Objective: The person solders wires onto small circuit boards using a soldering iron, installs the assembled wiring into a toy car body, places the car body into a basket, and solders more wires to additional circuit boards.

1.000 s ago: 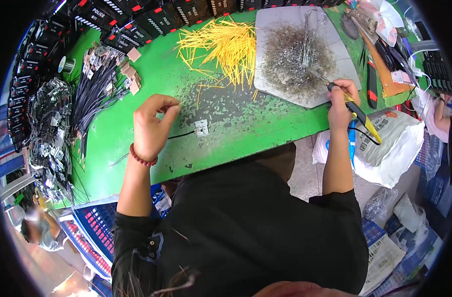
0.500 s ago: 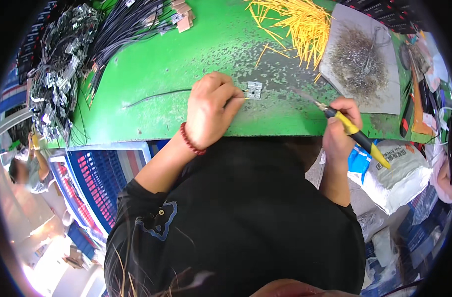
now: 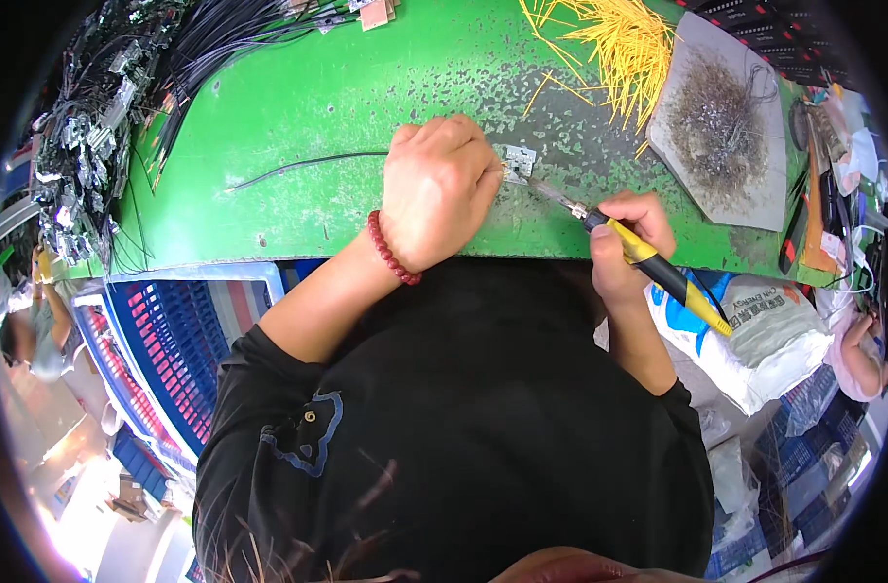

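Across the green desk [image 3: 298, 219], yellow strips [image 3: 635, 58] are lying near a grey pad [image 3: 767, 175], while a small board [image 3: 519, 158] is resting nearer the front edge. At its lower right the tip of an iron [image 3: 648, 260] is being held, gripped between thumb and fingers of the right hand [image 3: 619, 274]; at its left, a wire [image 3: 308, 160] is being pinched in the closed grip of the left hand [image 3: 437, 185].
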Tool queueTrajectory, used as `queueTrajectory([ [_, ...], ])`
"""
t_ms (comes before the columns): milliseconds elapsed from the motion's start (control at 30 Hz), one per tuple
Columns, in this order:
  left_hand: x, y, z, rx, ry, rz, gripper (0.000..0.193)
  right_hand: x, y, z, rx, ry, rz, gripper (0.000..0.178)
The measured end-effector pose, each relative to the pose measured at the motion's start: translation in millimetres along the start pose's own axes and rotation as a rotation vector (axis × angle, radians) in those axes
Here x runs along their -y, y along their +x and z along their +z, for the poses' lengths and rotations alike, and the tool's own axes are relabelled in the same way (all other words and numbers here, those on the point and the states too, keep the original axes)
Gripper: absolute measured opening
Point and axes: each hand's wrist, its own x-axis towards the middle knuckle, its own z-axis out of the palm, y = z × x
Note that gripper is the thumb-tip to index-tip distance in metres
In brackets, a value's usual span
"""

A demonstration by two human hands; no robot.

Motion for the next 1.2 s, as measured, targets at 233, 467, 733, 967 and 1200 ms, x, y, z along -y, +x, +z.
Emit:
queueTrajectory([
  [233, 1.9, 0.3, -1.0, 0.018, -0.011, 0.01, 0.007, 0.4, 2.2, 3.7, 0.034, -0.097, -0.142, 0.018],
  [467, 2.2, 1.0, -1.1, 0.024, -0.018, 0.011, 0.007, 3.4, 2.7, 3.8, 0.056, -0.118, -0.135, 0.017],
  [733, 2.4, 1.1, 1.4, -0.002, -0.023, 0.021, 0.006, -0.2, -1.3, 1.0, -0.01, -0.056, -0.156, 0.02],
  [967, -0.5, 3.8, -2.3, 0.036, 0.004, 0.004, 0.007, -2.0, -1.0, -23.5, -0.119, -0.035, -0.145, 0.03],
  [1200, -7.1, 49.7, 5.2, -0.043, 0.028, 0.032, 0.012, -14.7, 0.3, -40.3, -0.188, 0.025, -0.152, 0.023],
])
